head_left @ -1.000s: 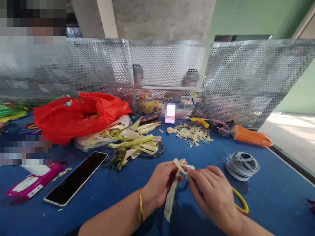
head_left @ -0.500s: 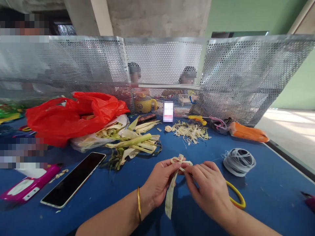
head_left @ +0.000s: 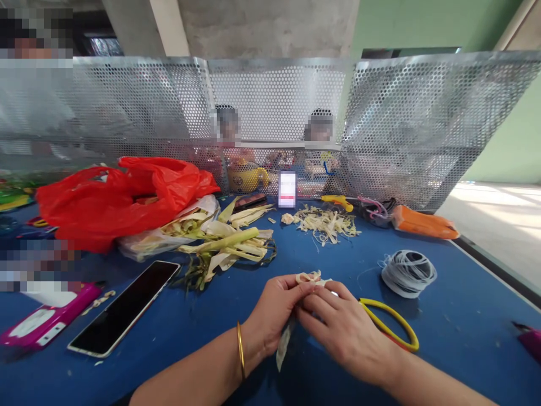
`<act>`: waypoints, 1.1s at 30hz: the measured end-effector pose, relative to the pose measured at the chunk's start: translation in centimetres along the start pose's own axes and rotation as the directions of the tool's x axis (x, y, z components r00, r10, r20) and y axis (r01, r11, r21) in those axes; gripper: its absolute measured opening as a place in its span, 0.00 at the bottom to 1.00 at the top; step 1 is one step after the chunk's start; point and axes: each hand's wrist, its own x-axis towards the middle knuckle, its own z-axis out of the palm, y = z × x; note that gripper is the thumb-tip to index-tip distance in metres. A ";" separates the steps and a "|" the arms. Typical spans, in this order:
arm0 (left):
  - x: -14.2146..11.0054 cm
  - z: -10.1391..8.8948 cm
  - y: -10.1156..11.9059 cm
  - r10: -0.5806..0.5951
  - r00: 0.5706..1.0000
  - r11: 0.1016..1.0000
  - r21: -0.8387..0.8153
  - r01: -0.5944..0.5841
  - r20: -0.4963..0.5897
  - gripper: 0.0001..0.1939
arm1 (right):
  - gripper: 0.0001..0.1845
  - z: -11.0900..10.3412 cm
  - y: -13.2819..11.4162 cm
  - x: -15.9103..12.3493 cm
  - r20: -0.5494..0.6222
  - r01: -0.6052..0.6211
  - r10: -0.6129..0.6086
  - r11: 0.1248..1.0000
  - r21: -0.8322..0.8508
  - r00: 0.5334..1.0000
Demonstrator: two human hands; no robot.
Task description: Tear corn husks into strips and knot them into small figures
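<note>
Hiding part of pale strip (head_left: 284, 346): right hand (head_left: 343, 326)

Partition (head_left: 276, 96): it is of perforated metal, shiny, in several panels | before it: blue table (head_left: 190, 316) | behind it, above the middle: grey concrete wall (head_left: 270, 28), with pale pillar (head_left: 169, 28) more to the left | behind it, right: green wall (head_left: 406, 25) | right of it: pale floor (head_left: 486, 203), with bright patches of light (head_left: 513, 221)

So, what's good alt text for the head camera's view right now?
A left hand and right hand hold a pale looped strip above a blue table. Beyond lie leafy pieces and a red plastic bag, with wound thread to the right.
</note>
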 end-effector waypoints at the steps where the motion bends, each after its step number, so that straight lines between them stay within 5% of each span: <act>1: 0.0 0.0 0.0 0.005 1.000 1.000 0.013 -0.005 -0.015 0.16 | 0.13 0.0 0.0 0.0 0.017 0.010 -0.010 1.000 -0.008 1.000; 6: -0.1 0.2 0.1 0.007 1.000 0.999 0.045 -0.006 -0.016 0.16 | 0.13 0.6 -0.1 -0.2 0.020 0.111 -0.110 0.990 -0.082 0.994; 11: -0.2 0.3 0.3 0.030 0.999 0.997 0.072 -0.028 -0.030 0.15 | 0.09 0.7 0.0 -0.2 0.021 0.046 -0.045 0.998 -0.035 0.999; 16: -0.2 0.3 0.0 -0.026 0.999 0.999 0.021 0.027 -0.021 0.15 | 0.12 0.7 -0.4 -0.1 0.006 0.109 -0.108 0.992 -0.061 0.994; 19: -0.2 0.1 -0.3 -0.031 0.999 1.000 0.004 0.031 0.019 0.15 | 0.13 0.4 -0.3 -0.2 -0.166 -0.019 0.035 0.995 0.097 0.986; 22: -0.2 -0.1 -0.1 0.013 1.000 0.996 0.090 -0.011 -0.020 0.14 | 0.10 0.1 0.5 -0.4 -0.261 -0.263 0.346 0.915 0.306 0.901; 25: -0.3 -0.2 0.4 0.027 0.997 0.984 0.179 -0.014 -0.072 0.14 | 0.12 0.4 1.6 -0.5 -0.089 -0.509 0.603 0.736 0.446 0.793; 28: -0.3 -0.1 0.8 0.026 0.996 0.982 0.190 -0.008 -0.090 0.13 | 0.15 0.8 2.2 -0.5 0.116 -0.672 0.705 0.595 0.442 0.700; 30: -0.3 -0.1 0.8 0.021 0.995 0.982 0.187 -0.003 -0.093 0.12 | 0.16 0.9 2.2 -0.5 0.156 -0.701 0.707 0.599 0.388 0.690; 33: -0.2 -0.1 0.6 0.039 0.996 0.982 0.188 -0.024 -0.077 0.13 | 0.17 0.5 2.0 -0.4 0.097 -0.651 0.659 0.689 0.319 0.745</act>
